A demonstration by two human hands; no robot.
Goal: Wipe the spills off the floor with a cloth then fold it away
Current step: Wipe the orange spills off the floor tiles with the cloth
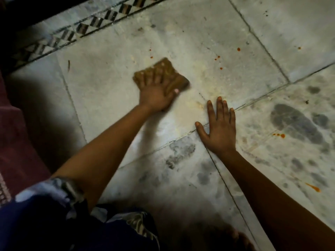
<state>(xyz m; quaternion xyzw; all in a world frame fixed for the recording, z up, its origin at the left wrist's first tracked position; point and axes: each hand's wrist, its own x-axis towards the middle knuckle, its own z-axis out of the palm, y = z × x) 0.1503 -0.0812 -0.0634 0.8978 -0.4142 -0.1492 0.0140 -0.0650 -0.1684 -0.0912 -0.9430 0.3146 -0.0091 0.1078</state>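
A folded brown cloth [178, 79] lies flat on the pale marble floor [108, 84]. My left hand [155, 93] presses down on the cloth with fingers spread over it, and both look motion-blurred. My right hand [218, 127] rests flat on the floor to the right, fingers apart, holding nothing. Small orange-red spill drops [217, 57] dot the tile beyond the cloth, one more drop [238, 49] lies farther right. Other orange spots [280, 135] and an orange streak [312, 187] mark the tile at the right.
A black-and-white patterned border strip [72, 33] runs along the far left edge of the floor. A dark red rug [16, 138] lies at the left. My knee in blue patterned fabric [45, 214] and a bare foot [233, 238] are at the bottom. Dark damp footprints [293, 122] mark the right tiles.
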